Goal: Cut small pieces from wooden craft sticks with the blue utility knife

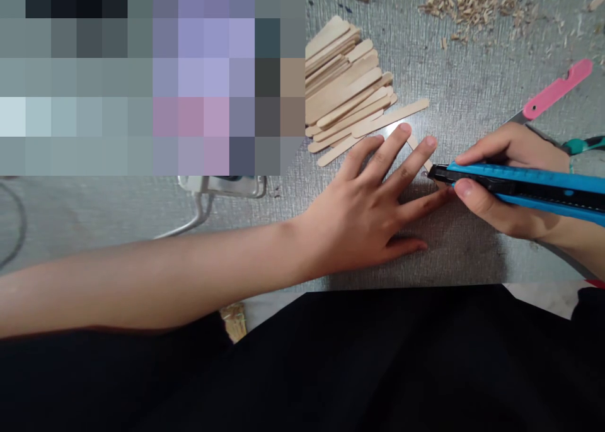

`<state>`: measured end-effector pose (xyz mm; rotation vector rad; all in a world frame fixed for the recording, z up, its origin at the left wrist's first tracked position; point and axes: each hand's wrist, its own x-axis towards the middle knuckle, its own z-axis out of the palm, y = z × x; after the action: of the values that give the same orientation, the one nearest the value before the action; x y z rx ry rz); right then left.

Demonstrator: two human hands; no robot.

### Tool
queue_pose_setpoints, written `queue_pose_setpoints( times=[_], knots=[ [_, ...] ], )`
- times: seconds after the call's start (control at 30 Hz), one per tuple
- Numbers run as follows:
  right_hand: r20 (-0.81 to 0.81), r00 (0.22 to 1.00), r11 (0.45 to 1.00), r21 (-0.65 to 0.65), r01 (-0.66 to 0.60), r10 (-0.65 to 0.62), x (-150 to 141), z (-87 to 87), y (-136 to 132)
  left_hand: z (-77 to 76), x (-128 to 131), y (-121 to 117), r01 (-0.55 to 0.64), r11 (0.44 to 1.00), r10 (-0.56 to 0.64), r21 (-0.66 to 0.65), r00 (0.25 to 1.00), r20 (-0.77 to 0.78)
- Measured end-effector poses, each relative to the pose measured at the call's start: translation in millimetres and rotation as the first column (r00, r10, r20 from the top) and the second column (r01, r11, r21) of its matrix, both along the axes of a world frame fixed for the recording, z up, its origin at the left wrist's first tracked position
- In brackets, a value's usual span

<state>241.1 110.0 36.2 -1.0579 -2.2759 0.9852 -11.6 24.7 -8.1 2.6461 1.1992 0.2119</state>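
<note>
My left hand (378, 183) lies spread on the table, its fingers reaching over a wooden craft stick (418, 153). Only part of that stick shows between and beyond the fingertips. In my right hand (508, 196) is a blue box cutter (534, 183), gripped between thumb and fingers. Its black tip meets the stick close to my left fingers; the blade itself is too small to make out. Just beyond my left fingertips, a loose craft stick (391, 118) lies at the edge of a pile of craft sticks (347, 79).
A pink folding knife (558, 89) lies open past my right hand, near a green and black handle (583, 145). Wood chips (472, 4) are heaped at the back. A white cable (196, 215) runs from a white device at left. The upper left is pixelated.
</note>
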Motion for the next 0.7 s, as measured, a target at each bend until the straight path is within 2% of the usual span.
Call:
queue_pose_setpoints(
  times=[0.17,0.7],
  knots=[
    [0.034,0.999,1.000,0.015,0.024,-0.025,2.2,0.6,0.1,0.3,0.2,0.7,-0.007,1.000,0.008,-0.024,1.000,0.018],
    [-0.007,1.000,0.999,-0.040,-0.025,0.024,-4.1,5.5,1.7,1.3,0.3,1.6,-0.001,1.000,0.001,-0.018,1.000,0.016]
  ],
)
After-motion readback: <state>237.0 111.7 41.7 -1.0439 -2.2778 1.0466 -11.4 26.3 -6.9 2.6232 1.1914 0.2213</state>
